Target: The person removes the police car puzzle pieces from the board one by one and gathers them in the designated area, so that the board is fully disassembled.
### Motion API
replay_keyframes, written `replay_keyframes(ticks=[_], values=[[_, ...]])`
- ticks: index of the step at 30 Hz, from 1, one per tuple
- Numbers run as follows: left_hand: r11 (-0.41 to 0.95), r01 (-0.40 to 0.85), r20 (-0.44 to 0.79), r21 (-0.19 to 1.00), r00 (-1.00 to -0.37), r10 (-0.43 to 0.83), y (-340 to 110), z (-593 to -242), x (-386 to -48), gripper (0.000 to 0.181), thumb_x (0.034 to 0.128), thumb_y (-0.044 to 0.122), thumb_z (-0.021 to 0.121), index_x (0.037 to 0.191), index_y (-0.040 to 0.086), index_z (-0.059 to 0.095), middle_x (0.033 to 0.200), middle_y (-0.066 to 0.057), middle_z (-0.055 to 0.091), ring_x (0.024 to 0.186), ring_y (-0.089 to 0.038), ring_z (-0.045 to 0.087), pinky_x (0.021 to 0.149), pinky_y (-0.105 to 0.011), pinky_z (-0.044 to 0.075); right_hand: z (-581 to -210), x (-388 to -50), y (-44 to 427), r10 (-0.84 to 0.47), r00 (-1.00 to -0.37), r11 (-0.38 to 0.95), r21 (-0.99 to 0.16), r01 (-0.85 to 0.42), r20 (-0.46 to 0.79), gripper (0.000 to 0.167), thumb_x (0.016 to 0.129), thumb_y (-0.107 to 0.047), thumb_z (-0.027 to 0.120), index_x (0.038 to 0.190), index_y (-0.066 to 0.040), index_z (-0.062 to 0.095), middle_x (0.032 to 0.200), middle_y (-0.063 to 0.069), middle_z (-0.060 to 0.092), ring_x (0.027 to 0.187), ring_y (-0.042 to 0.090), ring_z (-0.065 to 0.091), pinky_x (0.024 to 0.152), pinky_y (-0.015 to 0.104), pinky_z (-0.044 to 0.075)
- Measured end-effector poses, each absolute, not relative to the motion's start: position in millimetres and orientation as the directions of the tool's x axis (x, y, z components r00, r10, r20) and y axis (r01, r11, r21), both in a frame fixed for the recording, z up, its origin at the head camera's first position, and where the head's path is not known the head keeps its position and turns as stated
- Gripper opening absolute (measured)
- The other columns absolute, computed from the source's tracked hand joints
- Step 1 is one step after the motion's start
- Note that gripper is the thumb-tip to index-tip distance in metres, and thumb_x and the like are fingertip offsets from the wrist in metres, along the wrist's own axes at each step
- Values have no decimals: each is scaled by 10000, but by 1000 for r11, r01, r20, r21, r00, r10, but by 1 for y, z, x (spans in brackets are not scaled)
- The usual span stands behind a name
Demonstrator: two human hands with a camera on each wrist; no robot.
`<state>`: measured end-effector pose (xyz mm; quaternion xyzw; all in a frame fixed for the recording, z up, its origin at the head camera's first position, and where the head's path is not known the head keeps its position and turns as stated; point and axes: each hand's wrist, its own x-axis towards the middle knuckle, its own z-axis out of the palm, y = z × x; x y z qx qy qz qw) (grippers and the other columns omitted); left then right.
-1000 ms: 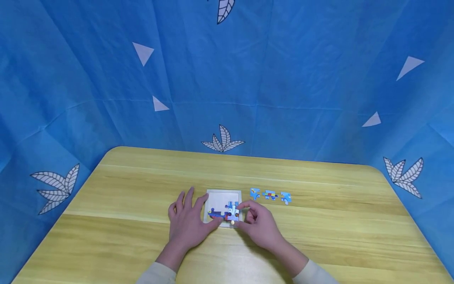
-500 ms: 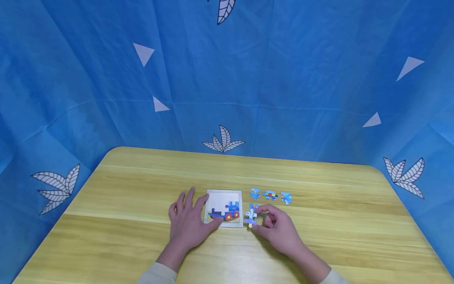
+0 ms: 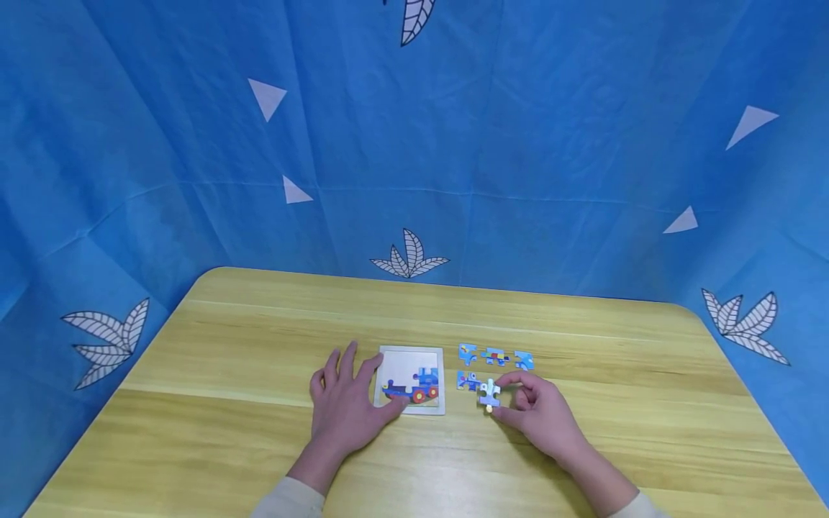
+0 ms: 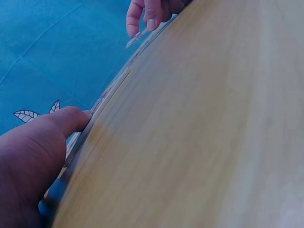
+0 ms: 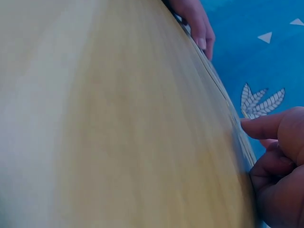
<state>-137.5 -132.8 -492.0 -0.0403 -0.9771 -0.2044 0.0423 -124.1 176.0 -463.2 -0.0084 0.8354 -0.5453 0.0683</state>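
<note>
My right hand pinches a light-blue jigsaw piece with a yellow tab between thumb and index finger, right of the puzzle tray. The left wrist view shows that piece tilted at the fingertips. Spread over the left side of the white-rimmed puzzle tray, my left hand touches its upper left corner with a finger and its lower edge with the thumb. Joined pieces in the tray's lower part show a blue train with red wheels; bare white backing shows above them.
Three loose jigsaw pieces lie in a row right of the tray: a blue one, a multicoloured one and another blue one. Below them, a blue piece lies left of the held one. A blue curtain hangs behind the wooden table.
My right hand has carried the pinched piece rightward from over the tray, past its right edge, to beside the loose pieces. The left hand stays on the tray.
</note>
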Motion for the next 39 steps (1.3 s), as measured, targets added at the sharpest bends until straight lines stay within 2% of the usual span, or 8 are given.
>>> replay_keyframes(ticks=[6,16,32,39], values=[[914,95,100,395,-993,60,-132,-492,-138,847,784,764,599,1447,240,543,1600,-155,249,1434,-422,143,1034,-590,126,-463,-130,184,-86,-989,461,-885,64,-117,396,730,-20,863,1076,-80,682,629,-14,369,542,112,350,586,284,372],[918,96,88,385,-994,67,-133,-490,-136,862,782,779,593,1451,238,538,1606,-155,237,1435,-425,141,1037,-592,126,-457,-135,185,-52,-989,503,-860,91,-136,374,725,6,857,1054,-67,692,618,-10,375,536,120,347,568,288,356],[914,92,105,394,-993,55,-135,-494,-135,863,771,780,609,1439,238,545,1593,-170,260,1431,-433,143,1038,-603,126,-461,-139,183,-44,-986,489,-864,119,-161,372,724,-3,857,1057,-73,707,597,-14,372,533,125,350,617,314,391],[915,106,107,389,-992,69,-133,-491,-138,860,778,780,602,1445,240,537,1593,-173,257,1429,-433,143,1040,-601,124,-457,-137,184,-28,-988,496,-861,116,-150,372,736,2,845,1073,-59,698,602,-10,366,540,131,346,677,326,405]])
